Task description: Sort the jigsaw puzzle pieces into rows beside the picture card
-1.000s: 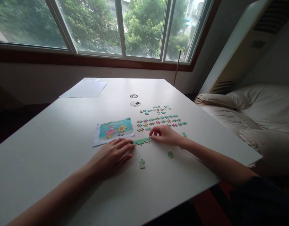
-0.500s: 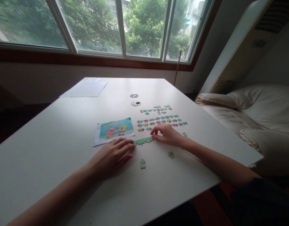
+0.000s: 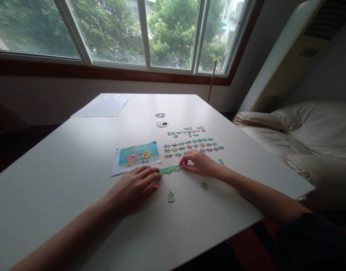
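Note:
A short green strip of joined puzzle pieces [image 3: 169, 169] lies on the white table [image 3: 62, 177]. My left hand [image 3: 135, 187] rests flat with fingers stretched out, its fingertips touching the strip's left end. My right hand [image 3: 199, 163] is curled at the strip's right end, thumb and fingers pinched together there; what they hold is too small to make out. A colourful cartoon reference picture [image 3: 136, 156] lies just behind my left hand.
Rows of loose puzzle pieces [image 3: 193, 144] lie beyond my right hand. Two single green pieces [image 3: 170, 196] [image 3: 204, 185] sit nearer the front edge. A white sheet [image 3: 101, 107] and two round grommets [image 3: 162, 124] are farther back. A cream sofa [image 3: 311, 139] stands to the right.
My right hand shifted slightly right and back left at the strip's end. The left hand has stayed put.

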A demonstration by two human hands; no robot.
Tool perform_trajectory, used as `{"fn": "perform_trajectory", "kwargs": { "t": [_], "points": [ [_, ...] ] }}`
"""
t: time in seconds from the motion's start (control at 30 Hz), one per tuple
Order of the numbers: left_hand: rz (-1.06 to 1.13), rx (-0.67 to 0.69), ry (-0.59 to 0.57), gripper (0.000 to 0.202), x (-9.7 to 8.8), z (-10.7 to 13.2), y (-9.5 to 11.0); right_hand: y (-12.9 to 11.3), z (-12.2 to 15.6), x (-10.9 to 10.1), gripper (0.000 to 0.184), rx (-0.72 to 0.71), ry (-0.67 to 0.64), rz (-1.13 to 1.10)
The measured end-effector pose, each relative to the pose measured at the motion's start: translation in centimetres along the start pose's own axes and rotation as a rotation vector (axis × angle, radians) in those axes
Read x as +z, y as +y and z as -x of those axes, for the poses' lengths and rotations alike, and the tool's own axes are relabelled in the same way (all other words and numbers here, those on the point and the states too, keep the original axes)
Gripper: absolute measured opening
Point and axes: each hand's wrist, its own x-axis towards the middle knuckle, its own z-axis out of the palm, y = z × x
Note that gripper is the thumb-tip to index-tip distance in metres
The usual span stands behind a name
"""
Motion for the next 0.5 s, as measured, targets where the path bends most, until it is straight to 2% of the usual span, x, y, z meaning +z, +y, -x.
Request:
{"fn": "perform_trajectory", "kwargs": {
  "t": [0.1, 0.2, 0.37, 0.5],
  "points": [
    [-0.006, -0.001, -0.006, 0.029, -0.1, 0.0, 0.0, 0.2, 0.2, -1.6, 0.013, 0.034, -0.030, -0.020],
    [-0.013, -0.011, -0.009, 0.028, -0.2, 0.0, 0.0, 0.7, 0.9, -4.0, 0.015, 0.112, -0.107, -0.013],
    [-0.042, -0.006, 0.018, 0.026, -0.3, 0.1, 0.0, 2.1, 3.3, -7.6, 0.018, 0.257, -0.342, 0.018],
    [-0.057, -0.014, 0.032, 0.025, -0.5, 0.0, 0.1, 3.3, 5.0, -8.5, 0.025, 0.373, -0.542, -0.010]
  ]
}}
